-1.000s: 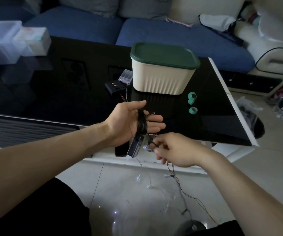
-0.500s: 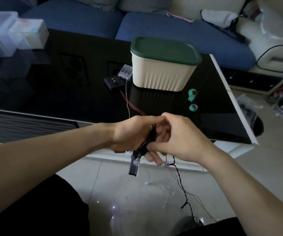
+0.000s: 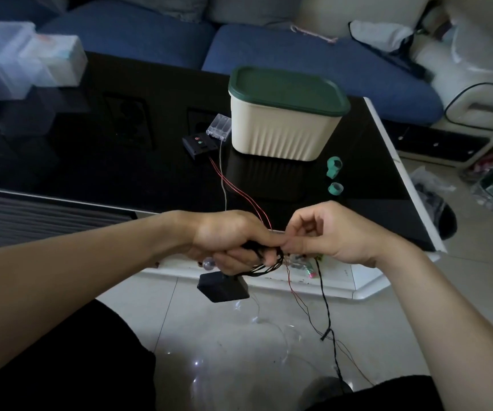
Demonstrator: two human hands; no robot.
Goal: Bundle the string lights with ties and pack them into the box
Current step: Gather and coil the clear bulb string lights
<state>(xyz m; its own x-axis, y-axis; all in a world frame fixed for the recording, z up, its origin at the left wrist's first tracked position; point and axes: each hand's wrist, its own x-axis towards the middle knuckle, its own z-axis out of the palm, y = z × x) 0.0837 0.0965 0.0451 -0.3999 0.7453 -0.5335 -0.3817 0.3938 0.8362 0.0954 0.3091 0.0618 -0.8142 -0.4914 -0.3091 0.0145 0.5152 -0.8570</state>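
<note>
Head view | left hand grips coiled black string-light wire at frame centre, keeping loops gathered | right hand pinches its strand, probably feeding another wrap | cream ribbed green-lidded box, upper centre, is closed

We see the black string lights coiled in loops, a black battery pack dangling beneath and loose wire trailing to the floor. The cream box stands upright on the bench, its green lid closed.
</note>
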